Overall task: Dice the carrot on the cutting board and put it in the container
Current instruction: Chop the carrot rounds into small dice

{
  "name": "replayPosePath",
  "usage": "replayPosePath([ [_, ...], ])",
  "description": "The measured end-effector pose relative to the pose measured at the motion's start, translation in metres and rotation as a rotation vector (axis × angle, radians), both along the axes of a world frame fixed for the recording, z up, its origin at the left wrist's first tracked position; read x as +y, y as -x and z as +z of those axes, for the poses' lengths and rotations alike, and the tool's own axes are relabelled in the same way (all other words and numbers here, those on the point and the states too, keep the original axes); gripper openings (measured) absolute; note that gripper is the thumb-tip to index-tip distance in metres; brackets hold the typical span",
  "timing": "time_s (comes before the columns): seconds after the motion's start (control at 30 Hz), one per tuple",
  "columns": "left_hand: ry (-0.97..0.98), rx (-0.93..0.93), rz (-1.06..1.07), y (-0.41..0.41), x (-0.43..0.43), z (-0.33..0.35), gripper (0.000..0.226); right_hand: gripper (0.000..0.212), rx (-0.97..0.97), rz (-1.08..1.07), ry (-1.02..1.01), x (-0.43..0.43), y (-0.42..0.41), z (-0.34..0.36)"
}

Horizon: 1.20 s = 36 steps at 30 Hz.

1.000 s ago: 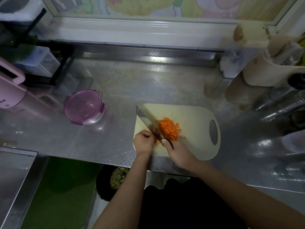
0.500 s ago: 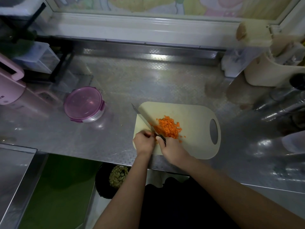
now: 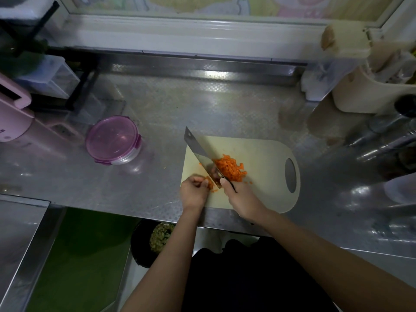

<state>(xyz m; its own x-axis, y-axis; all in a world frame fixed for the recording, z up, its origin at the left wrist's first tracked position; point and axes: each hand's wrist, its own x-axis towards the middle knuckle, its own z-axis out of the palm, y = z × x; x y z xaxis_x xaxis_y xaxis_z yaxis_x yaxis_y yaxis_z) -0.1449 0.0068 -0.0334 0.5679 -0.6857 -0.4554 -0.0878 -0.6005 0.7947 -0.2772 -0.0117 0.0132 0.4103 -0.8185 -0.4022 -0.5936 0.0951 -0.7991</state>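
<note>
A cream cutting board (image 3: 265, 152) lies on the steel counter. On it sits a heap of diced orange carrot (image 3: 230, 168). My right hand (image 3: 242, 197) grips the handle of a cleaver (image 3: 199, 149), whose blade slants to the upper left, its side against the heap. My left hand (image 3: 193, 191) has curled fingers that pinch a small uncut carrot piece (image 3: 209, 183) just left of the blade. A round clear container with a purple lid (image 3: 113, 139) stands closed on the counter, left of the board.
A pink appliance (image 3: 13, 118) and a clear drawer box (image 3: 51, 77) stand at far left. A cream utensil holder (image 3: 364, 91) and metal ware (image 3: 387, 140) crowd the right. A black bin with scraps (image 3: 155, 239) sits below the counter edge.
The cleaver has been going up and down beside the heap; its blade now stands higher with its flat side showing. My left hand has stayed on the carrot piece.
</note>
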Motion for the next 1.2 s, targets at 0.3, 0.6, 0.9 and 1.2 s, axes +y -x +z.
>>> replayPosePath([
  [0.3,-0.024,-0.007,-0.006,-0.002,0.002,0.0,0.03,0.045,0.105,0.058,0.004,0.01,0.003,-0.001],
  [0.6,-0.044,-0.082,-0.021,0.001,-0.002,0.004,0.027,0.052,0.101,0.066,0.034,0.014,0.002,-0.002],
  [0.9,-0.041,-0.117,-0.029,0.002,-0.001,0.002,0.02,0.047,0.129,0.069,0.01,0.011,0.004,-0.001],
  [1.2,-0.042,-0.103,-0.015,0.003,-0.001,0.0,0.026,0.045,0.123,0.063,0.01,0.01,0.005,-0.001],
])
